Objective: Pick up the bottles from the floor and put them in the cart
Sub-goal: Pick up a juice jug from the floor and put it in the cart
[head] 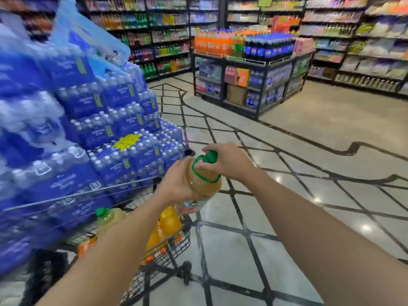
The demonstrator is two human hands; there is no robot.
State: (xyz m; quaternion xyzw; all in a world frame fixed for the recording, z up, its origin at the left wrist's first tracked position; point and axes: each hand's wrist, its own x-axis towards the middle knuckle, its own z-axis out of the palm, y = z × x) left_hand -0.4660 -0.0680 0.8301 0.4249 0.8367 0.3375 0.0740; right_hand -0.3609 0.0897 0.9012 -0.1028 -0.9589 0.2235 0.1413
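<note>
I hold a big juice bottle (202,182) with a green cap and green carry handle in the air, above the right end of the wire cart (176,246). My left hand (174,184) grips its body from the left side. My right hand (227,161) pinches the green cap and handle at the top. Down in the cart lie a pale juice bottle with a green cap (108,216) and orange juice bottles (167,224). My left forearm hides part of the cart's inside.
A tall stack of blue shrink-wrapped water bottle packs (99,120) rises right behind the cart on the left. A black display rack of soda bottles (249,69) stands ahead. Shelves line the back and right walls. Polished tiled floor (309,173) spreads to the right.
</note>
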